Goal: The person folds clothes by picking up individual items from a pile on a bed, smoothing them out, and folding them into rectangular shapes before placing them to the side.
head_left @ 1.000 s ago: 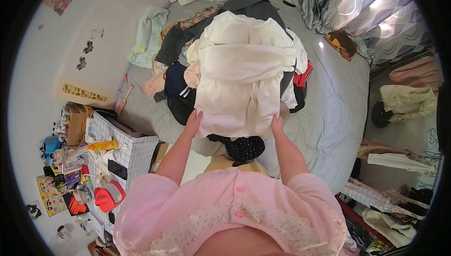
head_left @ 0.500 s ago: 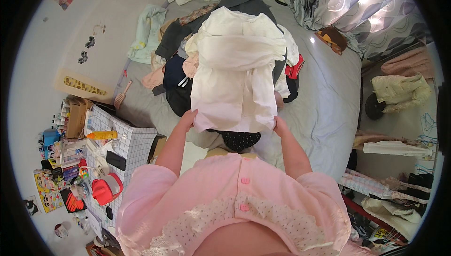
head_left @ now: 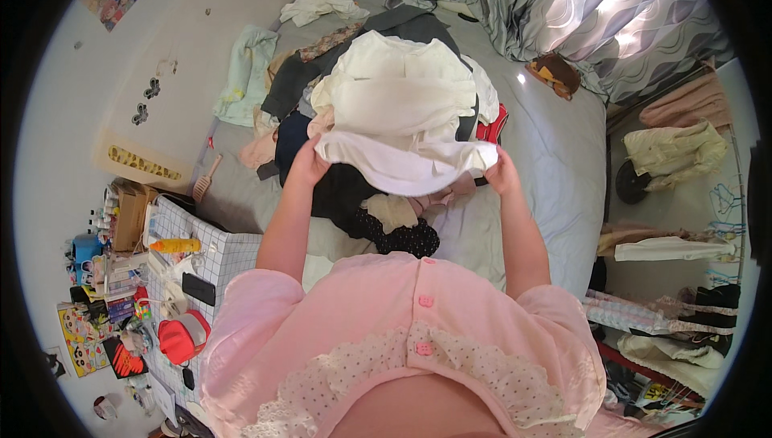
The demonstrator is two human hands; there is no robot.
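A white long-sleeved top [head_left: 402, 100] lies spread over a heap of clothes on the bed, its sleeves folded across its middle. My left hand [head_left: 310, 164] grips the near left corner of its hem, and my right hand [head_left: 502, 171] grips the near right corner. Between them the hem is raised and bowed, folding back toward the sleeves. Below the hem, dark clothes [head_left: 334, 193] and a black dotted garment [head_left: 406, 237] show on the near side of the heap. What the top covers is hidden.
The heap sits on a grey bed sheet [head_left: 547, 189]. To the left is a desk with a checked cover [head_left: 233, 253], holding a phone [head_left: 199, 288] and a red-and-white cap [head_left: 181, 337]. A hairbrush [head_left: 207, 179] lies at the bed's left edge. Hanging clothes [head_left: 675, 156] line the right.
Both hands have moved away from me and farther apart, lifting the hem and folding it toward the sleeves. More dark clothing and the dotted garment now show beneath.
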